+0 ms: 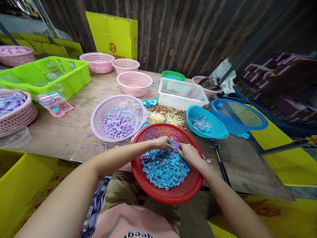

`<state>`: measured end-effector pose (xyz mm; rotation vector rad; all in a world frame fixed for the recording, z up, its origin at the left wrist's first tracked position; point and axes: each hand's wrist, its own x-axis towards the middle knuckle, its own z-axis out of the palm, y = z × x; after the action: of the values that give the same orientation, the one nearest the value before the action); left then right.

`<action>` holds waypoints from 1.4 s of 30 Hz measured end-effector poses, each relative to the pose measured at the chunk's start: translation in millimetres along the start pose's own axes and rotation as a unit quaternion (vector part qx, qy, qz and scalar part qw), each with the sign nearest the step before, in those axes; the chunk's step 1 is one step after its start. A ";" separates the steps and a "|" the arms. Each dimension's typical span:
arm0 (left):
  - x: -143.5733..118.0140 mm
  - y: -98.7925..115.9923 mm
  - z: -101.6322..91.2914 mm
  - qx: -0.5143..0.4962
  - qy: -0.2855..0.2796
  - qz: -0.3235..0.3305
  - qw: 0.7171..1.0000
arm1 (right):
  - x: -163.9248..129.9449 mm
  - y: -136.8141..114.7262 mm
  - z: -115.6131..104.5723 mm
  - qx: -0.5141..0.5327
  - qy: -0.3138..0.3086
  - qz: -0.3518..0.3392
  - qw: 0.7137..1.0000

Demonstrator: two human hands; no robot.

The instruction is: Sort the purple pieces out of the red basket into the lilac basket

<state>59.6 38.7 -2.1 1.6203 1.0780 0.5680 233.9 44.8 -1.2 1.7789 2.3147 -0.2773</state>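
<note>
A red basket point(170, 195) tilts over my lap at the table's front edge. It holds a heap of small round blue pieces point(164, 172) with a swirl pattern, and purple ones point(175, 145) are mixed in, mostly near the far side. Over the heap, my left hand point(163, 143) has its fingers curled down and pinched; what they hold, if anything, is hidden. My right hand point(190, 154) reaches in from the right rim, its fingers bent together at the purple pieces. Beyond the left forearm stands a lilac basket point(96, 120) with similar purple pieces point(117, 127).
Right of the red basket are a turquoise bowl point(220, 132) of clear pieces, a blue basket point(252, 122) and a black-handled tool point(223, 165). Behind lie yellow frames point(174, 119) and a white basket point(170, 100). Pink baskets point(135, 91) and a green crate point(76, 81) stand farther left.
</note>
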 end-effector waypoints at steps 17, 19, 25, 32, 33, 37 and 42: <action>33.3 3.0 24.7 0.359 -0.063 -0.009 0.931 | 5.2 2.0 -10.2 0.287 0.004 0.006 0.958; 29.7 1.6 12.9 0.275 -0.066 0.000 0.959 | 5.9 -4.3 -5.4 0.094 0.010 -0.004 0.996; -0.5 -1.8 -23.2 -0.042 -0.147 -0.052 0.987 | 6.7 -14.4 -3.5 -0.080 -0.049 -0.012 0.995; -51.9 1.2 -59.9 -0.254 -0.114 -0.082 0.957 | 10.9 3.1 -14.7 0.122 -0.068 -0.061 0.988; -59.2 1.9 -64.6 -0.256 -0.098 -0.078 0.958 | 10.8 1.6 -18.8 0.178 -0.082 -0.069 0.978; -82.8 6.1 -85.8 -0.234 -0.034 -0.072 0.969 | 17.8 -34.6 -44.7 0.395 -0.184 -0.107 0.894; -90.5 11.0 -130.9 -0.156 0.137 -0.054 0.977 | 58.6 -127.1 -91.0 0.527 -0.187 -0.191 0.806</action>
<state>-84.5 26.0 65.1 1.2263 1.2022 0.8608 91.7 91.7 72.7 1.2602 2.2893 -2.0985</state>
